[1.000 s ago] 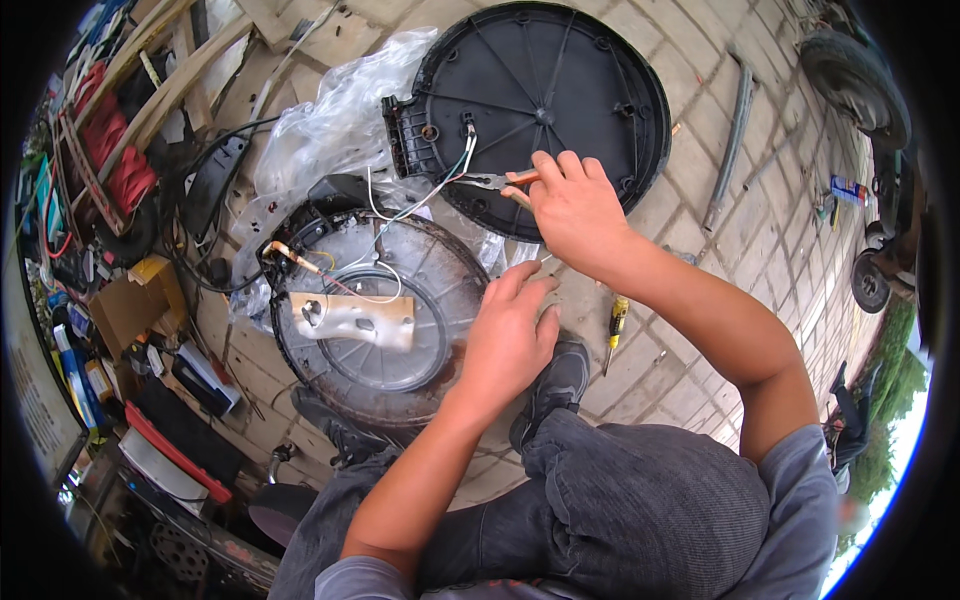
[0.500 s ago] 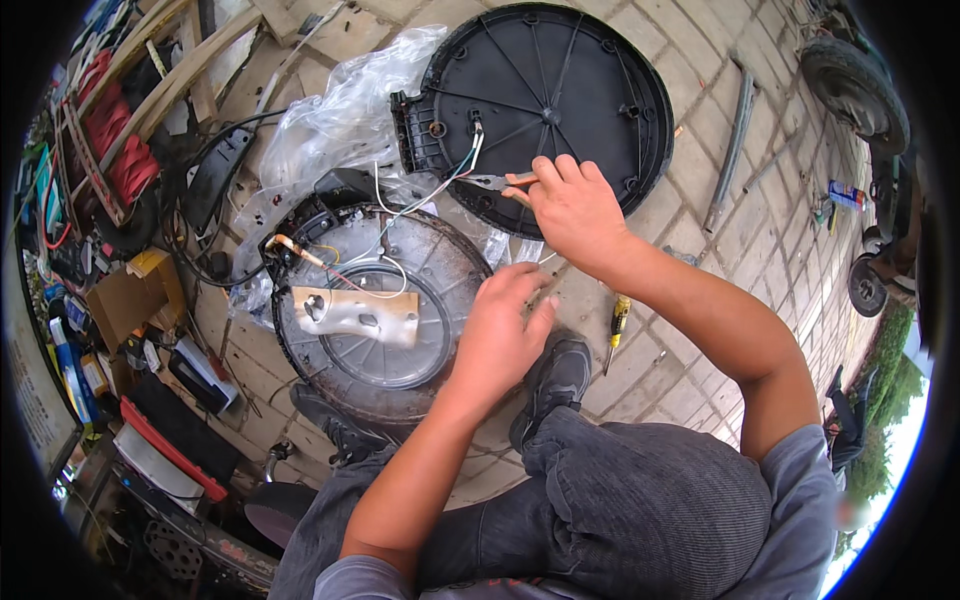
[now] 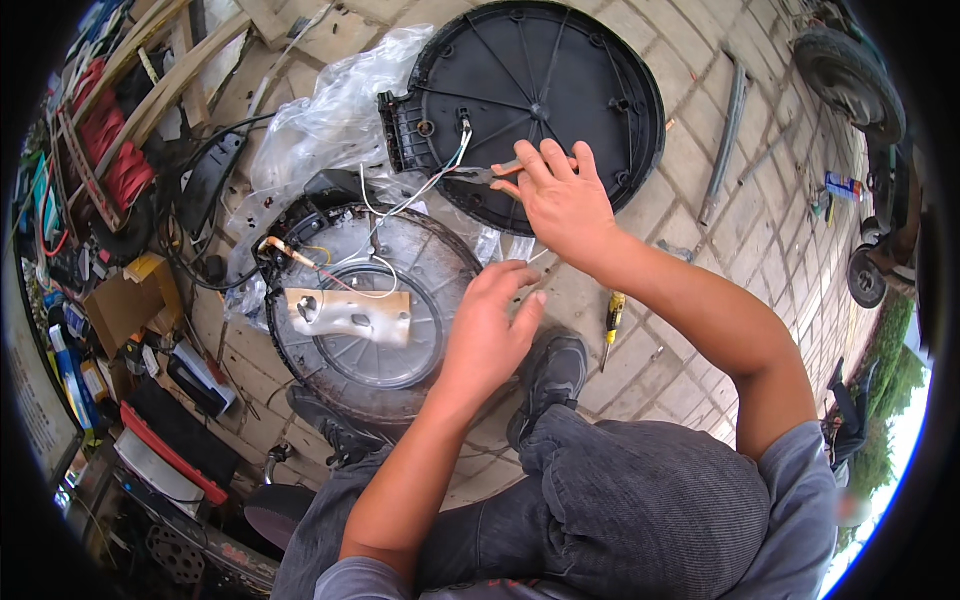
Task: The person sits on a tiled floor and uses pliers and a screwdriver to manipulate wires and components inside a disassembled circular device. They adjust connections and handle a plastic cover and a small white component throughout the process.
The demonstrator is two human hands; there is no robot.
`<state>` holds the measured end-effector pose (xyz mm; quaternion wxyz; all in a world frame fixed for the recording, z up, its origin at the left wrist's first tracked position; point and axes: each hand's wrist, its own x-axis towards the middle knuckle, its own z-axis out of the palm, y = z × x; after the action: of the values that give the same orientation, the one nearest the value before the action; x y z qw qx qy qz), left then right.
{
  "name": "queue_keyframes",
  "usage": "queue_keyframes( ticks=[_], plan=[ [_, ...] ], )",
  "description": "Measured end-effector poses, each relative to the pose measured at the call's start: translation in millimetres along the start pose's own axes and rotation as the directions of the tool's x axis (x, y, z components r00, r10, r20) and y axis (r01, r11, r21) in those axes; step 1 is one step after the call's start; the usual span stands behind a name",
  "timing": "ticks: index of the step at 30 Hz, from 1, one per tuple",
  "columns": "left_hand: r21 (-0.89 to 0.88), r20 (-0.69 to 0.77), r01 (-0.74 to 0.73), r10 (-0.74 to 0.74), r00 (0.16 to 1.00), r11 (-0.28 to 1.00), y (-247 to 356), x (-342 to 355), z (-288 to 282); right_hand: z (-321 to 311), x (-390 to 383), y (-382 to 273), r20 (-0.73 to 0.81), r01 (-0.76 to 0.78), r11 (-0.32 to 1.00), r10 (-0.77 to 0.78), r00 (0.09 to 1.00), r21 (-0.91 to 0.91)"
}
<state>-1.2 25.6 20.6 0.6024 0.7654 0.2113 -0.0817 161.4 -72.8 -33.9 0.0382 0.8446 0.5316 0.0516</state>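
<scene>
My right hand [image 3: 572,208] grips pliers with orange handles [image 3: 506,169], fingers loosely spread over them. The pliers' jaws meet or lie right by thin white and green wires [image 3: 432,184]; whether they pinch them I cannot tell. Those wires run from a round black ribbed plastic cover [image 3: 590,85] to a round, rusty-edged metal housing [image 3: 405,248]. A pale metal plate with holes [image 3: 385,320] lies on the housing. My left hand [image 3: 488,325] hovers by the housing's right edge, thumb and fingers apart, nothing seen in it.
Clear plastic sheeting [image 3: 310,130] lies beneath and behind the parts. On the paving rest a yellow-handled screwdriver [image 3: 612,320] and a grey tube [image 3: 725,140]. Wood, cables and a cardboard box [image 3: 125,300] crowd the left. A wheel [image 3: 850,85] stands at the far right.
The whole view has shifted slightly left. My right hand's fingers have spread and straightened on the pliers. The left hand has hardly moved.
</scene>
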Motion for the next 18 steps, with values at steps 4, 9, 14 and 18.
queue_keyframes(
  ticks=[4,9,14,18],
  plan=[
    [-0.002,0.002,0.0,0.0,1.0,1.0,-0.1,-0.3,-0.2,1.4,1.4,3.7,0.014,0.027,1.0,-0.027,1.0,-0.005],
    [-0.026,-0.001,0.011,-0.011,1.0,1.0,-1.9,0.3,-1.3,-5.2,1.4,7.9,0.062,0.022,0.998,-0.026,0.998,0.064],
    [-0.037,-0.008,0.021,-0.021,1.0,0.999,-3.6,1.5,-3.6,-18.0,-12.4,13.7,0.072,0.026,0.996,-0.033,0.997,0.09],
    [-0.056,-0.003,0.021,-0.021,1.0,0.998,-4.5,2.3,-3.0,-24.4,-31.8,19.5,0.156,0.006,0.988,-0.03,0.987,0.152]
  ],
)
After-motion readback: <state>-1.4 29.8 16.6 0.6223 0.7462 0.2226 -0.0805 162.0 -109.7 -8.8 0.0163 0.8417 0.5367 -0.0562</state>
